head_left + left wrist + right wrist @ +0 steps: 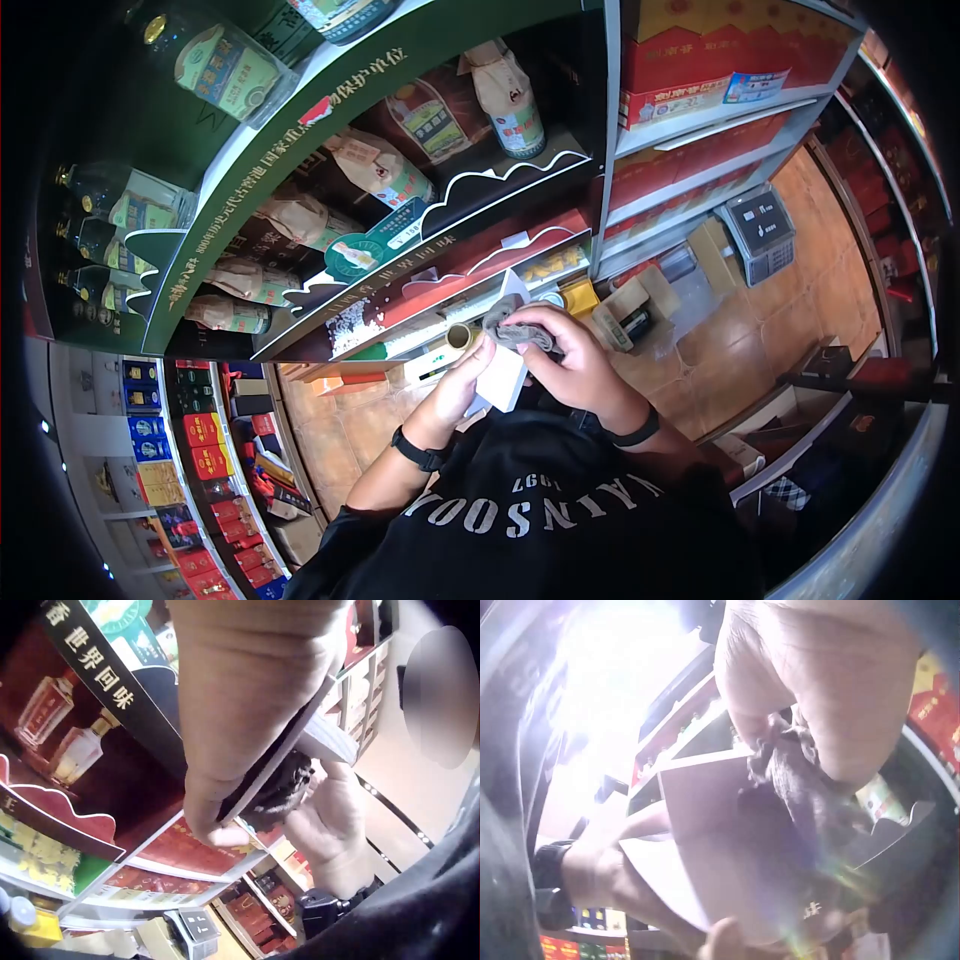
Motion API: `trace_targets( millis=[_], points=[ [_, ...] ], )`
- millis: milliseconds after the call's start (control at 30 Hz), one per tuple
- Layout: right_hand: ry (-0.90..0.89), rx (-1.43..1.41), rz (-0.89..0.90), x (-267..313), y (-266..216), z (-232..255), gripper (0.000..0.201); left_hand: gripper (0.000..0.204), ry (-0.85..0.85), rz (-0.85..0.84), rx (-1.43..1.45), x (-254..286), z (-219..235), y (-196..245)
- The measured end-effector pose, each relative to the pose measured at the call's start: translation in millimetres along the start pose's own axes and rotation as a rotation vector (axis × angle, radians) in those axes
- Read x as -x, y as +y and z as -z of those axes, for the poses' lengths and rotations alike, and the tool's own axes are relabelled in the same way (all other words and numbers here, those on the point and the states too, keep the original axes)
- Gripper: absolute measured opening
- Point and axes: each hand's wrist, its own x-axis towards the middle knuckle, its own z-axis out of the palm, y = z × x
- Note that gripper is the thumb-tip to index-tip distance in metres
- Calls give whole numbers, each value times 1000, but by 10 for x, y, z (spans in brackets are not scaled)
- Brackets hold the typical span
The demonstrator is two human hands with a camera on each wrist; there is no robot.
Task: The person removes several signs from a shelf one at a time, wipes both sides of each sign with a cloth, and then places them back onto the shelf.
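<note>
In the head view, a white folded card or thin box (505,382) is gripped at its side by the left hand (462,385). The right hand (580,362) has its fingers curled round a crumpled grey cloth (508,326), against the upper part of the white piece. In the right wrist view, the cloth (791,776) hangs from the right hand (829,682) over the panel (720,825), and a left fingertip shows at the lower edge. The left wrist view has the left hand (247,697) near the camera, thumb at the panel's edge, and the right hand (334,825) beyond.
A green display shelf (400,75) with paper-wrapped bottles (508,100) stands ahead. Close to the left hand is an open round container (459,336). An open carton (640,300) and a scale (760,235) are at the right; shelves of boxes (208,445) stand at the left.
</note>
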Motion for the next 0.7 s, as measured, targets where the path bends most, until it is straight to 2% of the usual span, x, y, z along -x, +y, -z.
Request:
trace_targets(
  millis=[100,133,167,233,300,333,367,433,533,600,667,700],
  points=[
    [-106,-168,-62,71,93,219,27,67,31,-122,-167,-3,-303,111],
    [-91,-251,-126,121,134,299,29,67,40,-33,-148,28,-240,76],
    [-62,-322,-245,169,190,415,30,63,-122,3,59,-25,-129,56],
    [245,-445,-288,256,211,356,34,59,17,-113,249,-60,-254,71],
    [190,198,201,179,-153,161,39,58,129,-159,287,-106,-377,169],
    [71,370,308,166,-243,89,44,59,162,-161,251,-121,-378,189],
    [-13,336,334,210,-212,-87,51,60,193,-163,214,-133,-379,207],
    [0,588,521,226,-177,-227,55,62,80,-157,411,-137,-497,289],
    [-94,663,577,288,-133,-128,57,58,118,-125,453,-112,-407,286],
    [-156,682,551,305,-139,-25,57,58,58,-101,539,-88,-339,227],
    [-3,708,413,282,-101,-1,56,59,-38,-90,608,-43,-365,254],
    [71,720,342,275,-87,12,55,64,-7,-91,599,-26,-397,256]
  ],
)
